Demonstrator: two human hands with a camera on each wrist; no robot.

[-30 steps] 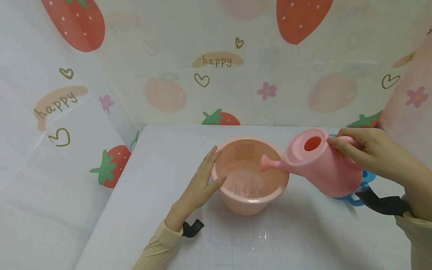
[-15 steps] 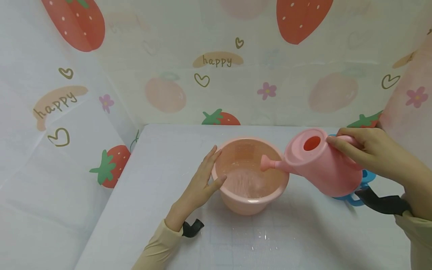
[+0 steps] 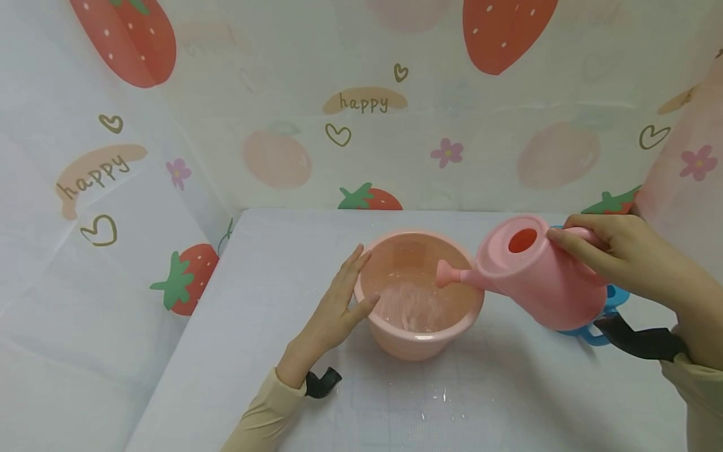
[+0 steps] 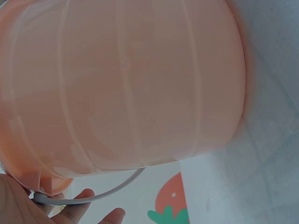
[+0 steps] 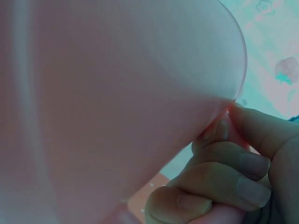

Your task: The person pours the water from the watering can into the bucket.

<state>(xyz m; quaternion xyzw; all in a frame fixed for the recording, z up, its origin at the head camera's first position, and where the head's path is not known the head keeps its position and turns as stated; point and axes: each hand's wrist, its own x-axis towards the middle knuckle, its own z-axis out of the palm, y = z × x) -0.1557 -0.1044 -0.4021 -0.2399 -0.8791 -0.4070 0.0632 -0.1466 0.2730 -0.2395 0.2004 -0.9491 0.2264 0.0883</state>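
A peach-pink bucket (image 3: 415,348) stands on the white table, with rippling water (image 3: 415,304) inside. My left hand (image 3: 330,307) rests on its left rim, fingers fairly straight and thumb lying over the edge. In the left wrist view, the fingertips reach past the bucket's wall (image 4: 140,93) beside its grey handle (image 4: 112,190). My right hand (image 3: 627,251) grips the handle of a pink watering can (image 3: 548,285). The can tilts left, its sprinkler head (image 3: 446,274) over the bucket's opening. In the right wrist view, fingers (image 5: 224,177) curl round the handle below the can's body.
Behind the watering can, a blue thing with loop-shaped parts (image 3: 595,338) is mostly hidden. Water drops (image 3: 444,394) lie on the table (image 3: 271,263) in front of the bucket. Sheets printed with strawberries (image 3: 194,279) hang at the back and sides.
Both hands, the bucket and the tilted watering can stay in place. Only the ripples on the water in the bucket differ.
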